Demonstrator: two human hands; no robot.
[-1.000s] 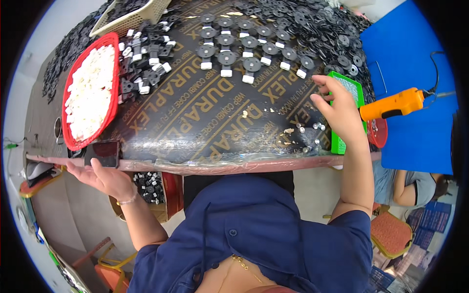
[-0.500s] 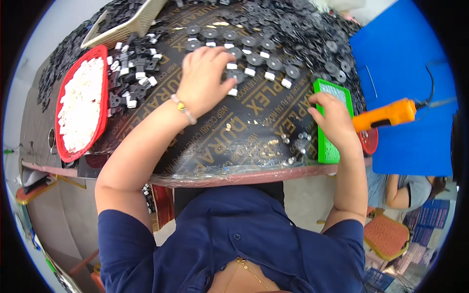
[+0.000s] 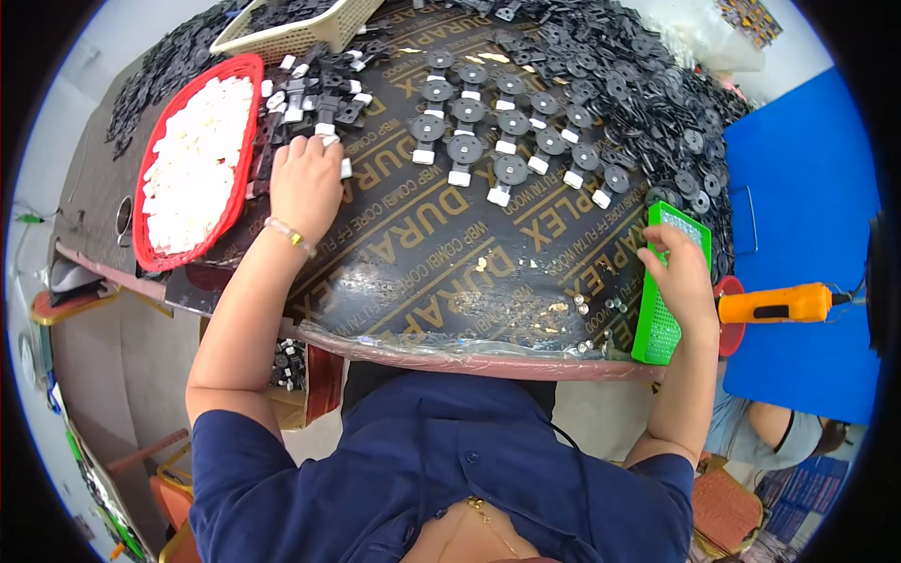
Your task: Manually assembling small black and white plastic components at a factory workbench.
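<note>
My left hand (image 3: 308, 186) reaches onto a pile of black plastic parts with white caps (image 3: 325, 101). Its fingers lie close together and bend down among the parts, so whatever they grip is hidden. Over a green perforated tray (image 3: 657, 330) hovers my right hand (image 3: 682, 277), fingers half bent, with a gap between thumb and forefinger and nothing visible in it. Between the hands, black round-headed parts with white caps (image 3: 466, 148) lie in slanting rows on the dark board (image 3: 413, 253).
A red basket of small white pieces (image 3: 192, 159) stands at the left, near a cream basket (image 3: 300, 33). Black parts (image 3: 638, 84) heap at the far right. An orange electric screwdriver (image 3: 774, 305) rests beside a red dish (image 3: 731, 333) and a blue panel (image 3: 798, 225).
My left hand has moved left from the rows of round-headed parts to the capped-parts pile. My right hand stays by the green tray. The whole view has shifted.
</note>
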